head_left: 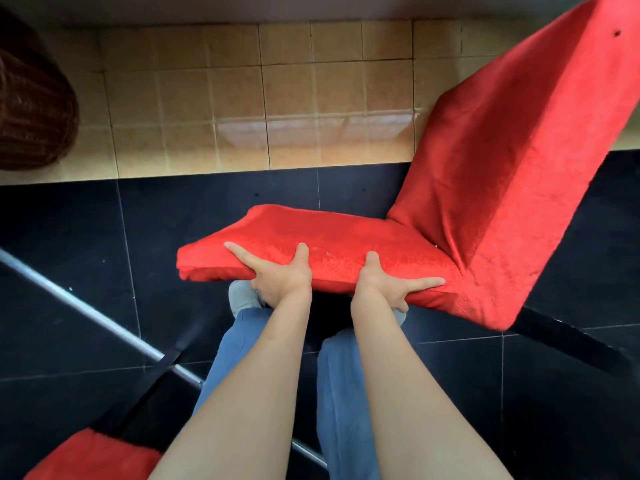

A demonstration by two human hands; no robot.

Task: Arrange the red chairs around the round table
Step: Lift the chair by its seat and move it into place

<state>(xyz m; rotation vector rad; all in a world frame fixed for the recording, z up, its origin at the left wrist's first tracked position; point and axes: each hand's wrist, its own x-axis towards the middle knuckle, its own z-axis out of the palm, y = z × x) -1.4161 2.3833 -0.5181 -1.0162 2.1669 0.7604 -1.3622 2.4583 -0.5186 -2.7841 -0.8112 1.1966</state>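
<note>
Both arms reach straight down and forward, side by side, bare to the elbow, and both hands grip the near side edge of the red chair (346, 247) by its seat cushion. The left hand (280, 278) has its thumb pressed on top of the cushion and its index finger stretched out along the edge toward the seat's front; the other fingers curl under the padding, out of sight. The right hand (384, 284) mirrors it: thumb on top, index finger pointing along the edge toward the backrest, the rest tucked below.

The chair sits side-on to the person, seat toward the left and tall red backrest rising to the upper right. A dark leg (568, 344) sticks out at the lower right. The seat looks tilted, perhaps lifted off the floor, though from here that is hard to confirm.

Under the seat are blue trousers (343, 393) and a pale shoe (242, 296), standing on black tiles (69, 220). Beyond lies a band of tan tiles (242, 98). A brown wicker piece (31, 109) sits at the far left. At the lower left is part of a second red cushion (93, 455), with a metal bar (86, 306) running diagonally past it.
</note>
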